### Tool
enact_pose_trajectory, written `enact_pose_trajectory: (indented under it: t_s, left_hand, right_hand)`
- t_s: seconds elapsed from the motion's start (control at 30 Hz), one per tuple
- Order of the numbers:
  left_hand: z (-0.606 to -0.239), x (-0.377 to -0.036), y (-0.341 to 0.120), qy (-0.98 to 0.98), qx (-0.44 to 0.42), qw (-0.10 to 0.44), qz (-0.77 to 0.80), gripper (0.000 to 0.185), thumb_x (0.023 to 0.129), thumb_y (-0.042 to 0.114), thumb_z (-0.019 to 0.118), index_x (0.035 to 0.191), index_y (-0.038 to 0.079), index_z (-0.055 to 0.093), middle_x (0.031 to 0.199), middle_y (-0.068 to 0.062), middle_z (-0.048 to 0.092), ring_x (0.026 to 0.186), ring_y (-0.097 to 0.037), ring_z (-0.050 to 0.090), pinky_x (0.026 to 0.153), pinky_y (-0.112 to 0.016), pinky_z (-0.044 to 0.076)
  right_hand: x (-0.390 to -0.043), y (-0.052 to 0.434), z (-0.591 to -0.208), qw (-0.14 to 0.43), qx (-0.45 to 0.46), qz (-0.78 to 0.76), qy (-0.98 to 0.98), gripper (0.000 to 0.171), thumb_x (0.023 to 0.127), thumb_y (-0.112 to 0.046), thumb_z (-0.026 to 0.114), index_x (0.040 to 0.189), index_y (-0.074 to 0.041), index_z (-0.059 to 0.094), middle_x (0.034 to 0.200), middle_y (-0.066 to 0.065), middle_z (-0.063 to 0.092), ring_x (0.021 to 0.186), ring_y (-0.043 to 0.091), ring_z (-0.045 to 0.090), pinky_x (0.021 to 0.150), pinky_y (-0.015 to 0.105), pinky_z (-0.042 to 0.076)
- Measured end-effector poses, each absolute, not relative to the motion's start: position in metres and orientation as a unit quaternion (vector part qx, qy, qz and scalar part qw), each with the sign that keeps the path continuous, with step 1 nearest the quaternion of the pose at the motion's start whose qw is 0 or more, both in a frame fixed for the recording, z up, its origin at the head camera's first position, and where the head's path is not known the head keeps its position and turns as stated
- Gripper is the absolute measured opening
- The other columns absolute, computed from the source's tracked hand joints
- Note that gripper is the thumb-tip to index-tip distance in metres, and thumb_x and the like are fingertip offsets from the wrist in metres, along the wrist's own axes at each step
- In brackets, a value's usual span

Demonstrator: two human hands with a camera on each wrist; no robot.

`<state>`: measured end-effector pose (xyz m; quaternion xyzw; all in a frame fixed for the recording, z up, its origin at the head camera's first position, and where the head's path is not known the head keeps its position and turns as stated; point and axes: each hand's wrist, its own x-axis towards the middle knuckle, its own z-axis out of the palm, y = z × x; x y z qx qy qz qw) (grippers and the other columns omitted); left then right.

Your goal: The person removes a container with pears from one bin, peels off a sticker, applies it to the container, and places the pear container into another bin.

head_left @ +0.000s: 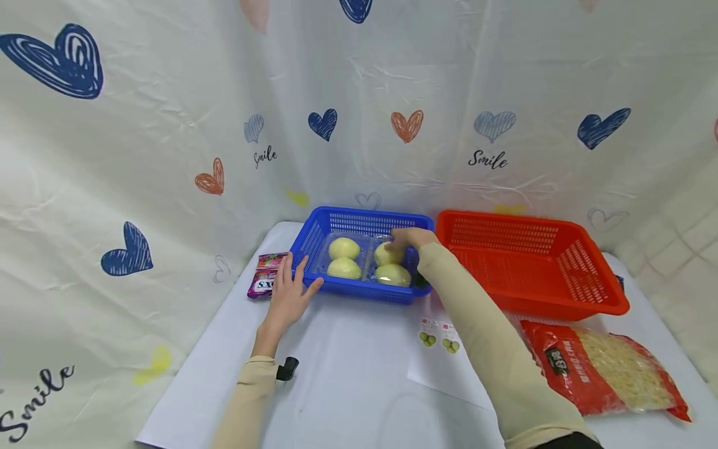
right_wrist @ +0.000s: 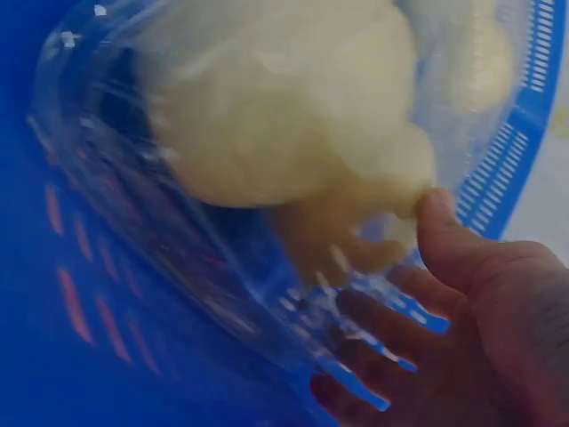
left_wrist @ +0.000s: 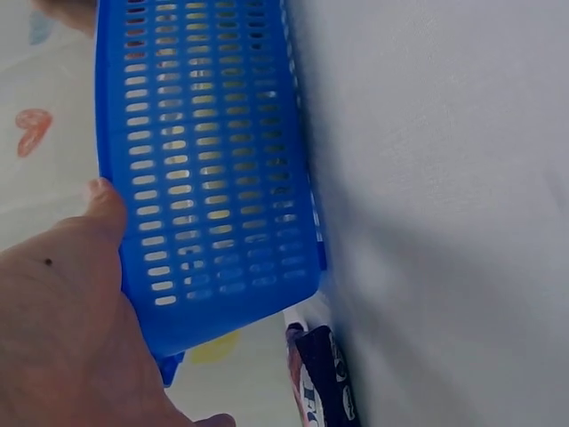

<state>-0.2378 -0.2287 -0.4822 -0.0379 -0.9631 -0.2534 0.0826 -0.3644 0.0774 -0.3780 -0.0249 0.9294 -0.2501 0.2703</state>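
Observation:
A blue basket [head_left: 361, 287] holds two clear plastic boxes of pale yellow round fruit. The left box [head_left: 321, 265] lies flat. My left hand [head_left: 288, 299] is at the basket's front left corner with fingers spread, its thumb [left_wrist: 107, 209] against the rim in the left wrist view. My right hand [head_left: 414, 237] reaches into the basket over the back of the right box of fruit [head_left: 392, 274]. Up close in the right wrist view, thumb and bent fingers are against the clear plastic of that box, beside a fruit [right_wrist: 284, 107]. Reflections and blur partly hide the fingertips.
Right of the blue basket stands a red basket [head_left: 583, 305]. A red and clear bag [head_left: 608, 368] of pale pieces lies at front right. A purple packet [head_left: 263, 277] is left of the blue basket. A printed sheet [head_left: 443, 368] lies partly under the right arm. A patterned curtain hangs behind.

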Motion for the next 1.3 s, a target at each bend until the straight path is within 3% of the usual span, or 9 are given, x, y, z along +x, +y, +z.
enact_pose_trajectory:
  t_s: [0.2,0.37,0.5,0.67,0.83,1.0,1.1,1.2,1.3]
  left_hand:
    - [-0.474,-0.237,-0.227,-0.967,-0.035,0.082,-0.24,0.079,0.104,0.059,0.047,0.165,0.018,0.019,0.174,-0.017,-0.004,0.162,-0.038,-0.005,0.129,-0.066,0.009]
    - [-0.474,-0.236,-0.232,-0.966,-0.033,0.074,-0.243,0.079,0.104,0.06,0.045,0.165,0.017,0.02,0.174,-0.016,-0.005,0.162,-0.038,-0.006,0.128,-0.068,0.01]
    - [-0.475,-0.238,-0.231,-0.965,-0.034,0.072,-0.25,0.079,0.104,0.06,0.045,0.166,0.018,0.019,0.174,-0.016,-0.006,0.162,-0.037,-0.008,0.127,-0.07,0.009]
    - [-0.475,-0.24,-0.228,-0.963,-0.032,0.081,-0.255,0.079,0.104,0.062,0.044,0.165,0.019,0.02,0.174,-0.015,-0.006,0.162,-0.036,-0.009,0.126,-0.071,0.012]
    - [-0.478,-0.241,-0.223,-0.961,-0.029,0.076,-0.263,0.08,0.103,0.065,0.043,0.165,0.021,0.019,0.174,-0.015,-0.008,0.162,-0.036,-0.01,0.125,-0.072,0.014]
    - [-0.482,-0.242,-0.224,-0.961,-0.026,0.079,-0.265,0.08,0.103,0.066,0.041,0.165,0.022,0.019,0.174,-0.014,-0.009,0.162,-0.037,-0.009,0.124,-0.073,0.015]
    - [-0.483,-0.241,-0.225,-0.959,-0.023,0.078,-0.271,0.08,0.102,0.067,0.041,0.165,0.022,0.019,0.174,-0.013,-0.011,0.162,-0.036,-0.01,0.124,-0.073,0.015]
    - [-0.483,-0.24,-0.226,-0.957,-0.028,0.076,-0.279,0.081,0.103,0.065,0.042,0.165,0.02,0.019,0.174,-0.014,-0.011,0.161,-0.037,-0.012,0.125,-0.072,0.015]
    - [-0.482,-0.239,-0.226,-0.956,-0.029,0.077,-0.281,0.08,0.103,0.064,0.044,0.165,0.018,0.02,0.174,-0.016,-0.011,0.161,-0.037,-0.012,0.124,-0.071,0.019]
  right_hand:
    - [-0.384,0.081,-0.386,0.209,-0.182,-0.105,0.955,0.075,0.106,-0.041,0.051,0.16,0.003,0.025,0.167,0.026,0.026,0.158,0.045,0.021,0.131,0.056,0.019]
    - [-0.386,0.086,-0.377,0.166,-0.214,-0.145,0.952,0.067,0.1,-0.041,0.065,0.145,0.004,0.046,0.147,0.027,0.049,0.141,0.043,0.041,0.121,0.056,0.037]
    - [-0.378,0.087,-0.365,0.147,-0.237,-0.173,0.944,0.065,0.095,-0.039,0.073,0.133,0.002,0.041,0.133,0.022,0.053,0.123,0.035,0.051,0.108,0.051,0.046]
    - [-0.347,0.092,-0.346,0.07,-0.251,-0.116,0.958,0.062,0.086,-0.049,0.08,0.12,-0.008,0.049,0.113,0.01,0.062,0.099,0.028,0.059,0.084,0.046,0.051]
    - [-0.3,0.105,-0.339,-0.054,-0.198,-0.153,0.967,0.056,0.083,-0.053,0.082,0.105,-0.011,0.053,0.109,0.008,0.054,0.096,0.027,0.052,0.068,0.04,0.045]
    - [-0.254,0.12,-0.342,-0.167,-0.118,-0.308,0.929,0.056,0.082,-0.048,0.084,0.091,-0.008,0.046,0.118,0.012,0.055,0.098,0.029,0.051,0.067,0.036,0.039]
    - [-0.231,0.124,-0.35,-0.213,-0.093,-0.403,0.885,0.056,0.083,-0.045,0.085,0.089,-0.006,0.044,0.122,0.014,0.056,0.105,0.028,0.054,0.075,0.034,0.04]
    - [-0.206,0.124,-0.364,-0.197,-0.075,-0.49,0.846,0.053,0.085,-0.04,0.084,0.09,-0.005,0.044,0.115,0.015,0.055,0.11,0.023,0.052,0.08,0.032,0.04]
    - [-0.181,0.117,-0.383,-0.125,-0.054,-0.547,0.826,0.047,0.087,-0.037,0.082,0.09,-0.008,0.044,0.117,0.012,0.062,0.107,0.019,0.053,0.078,0.027,0.043]
